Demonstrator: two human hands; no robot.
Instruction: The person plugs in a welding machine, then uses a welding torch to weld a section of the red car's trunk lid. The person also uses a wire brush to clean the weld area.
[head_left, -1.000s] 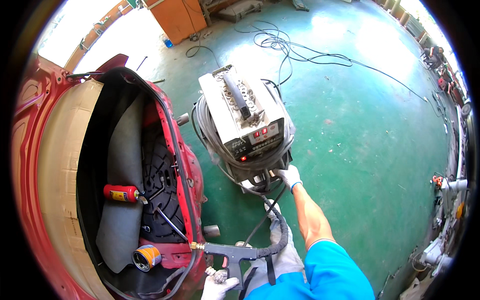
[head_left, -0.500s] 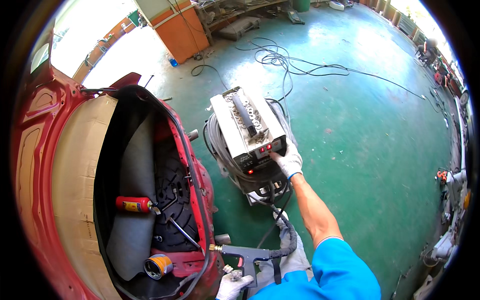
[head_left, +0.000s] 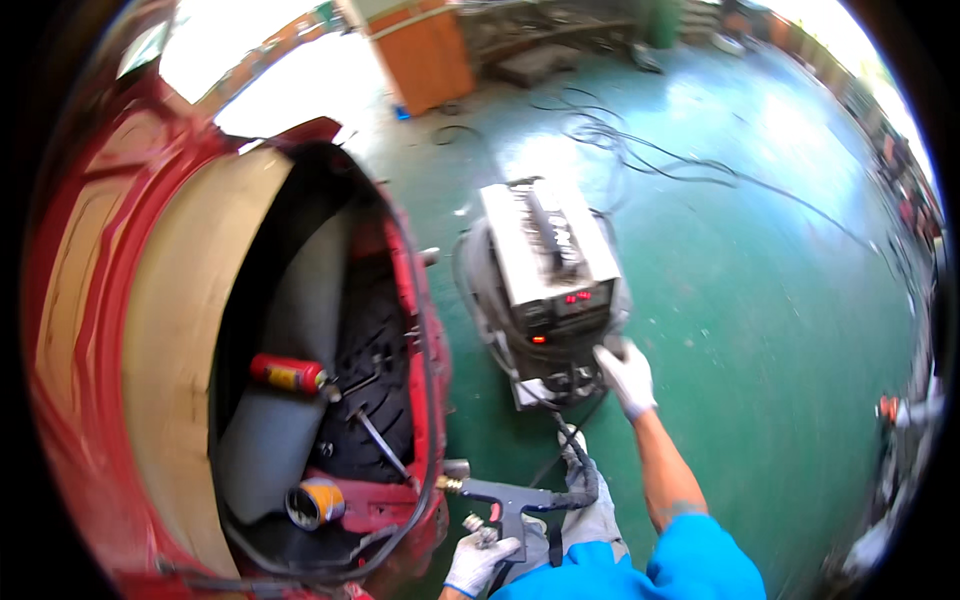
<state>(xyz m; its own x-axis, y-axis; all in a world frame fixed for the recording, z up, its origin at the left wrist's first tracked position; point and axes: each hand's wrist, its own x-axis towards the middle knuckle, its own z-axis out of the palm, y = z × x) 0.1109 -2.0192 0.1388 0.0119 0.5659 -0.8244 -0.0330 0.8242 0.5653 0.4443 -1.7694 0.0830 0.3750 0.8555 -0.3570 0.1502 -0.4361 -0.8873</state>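
My left hand (head_left: pixel 482 562), in a white glove, is closed round the grip of a dark pistol-shaped welding gun (head_left: pixel 515 497) with a brass tip. Small metal pieces (head_left: pixel 478 530) show beside its thumb. A thick black cable loops from the gun's rear toward the white and black welding machine (head_left: pixel 565 250) on the floor. Lit red figures show on the machine's front panel (head_left: pixel 572 303). My gloved right hand (head_left: pixel 626 378) hovers by the machine's lower right front, apart from the panel; motion smears its fingers.
Left stands a red car's open trunk (head_left: pixel 425 400) holding a red extinguisher-like canister (head_left: pixel 288 374), an orange can (head_left: pixel 314 503) and a metal bar (head_left: pixel 382 443). Washers lie round the machine's top handle (head_left: pixel 548 230). Cables (head_left: pixel 620 140) trail across the green floor; parts line the right wall.
My right hand has left the machine's front panel and drawn back downward. The whole view has shifted, so the machine and trunk sit further right. My left hand still holds the gun.
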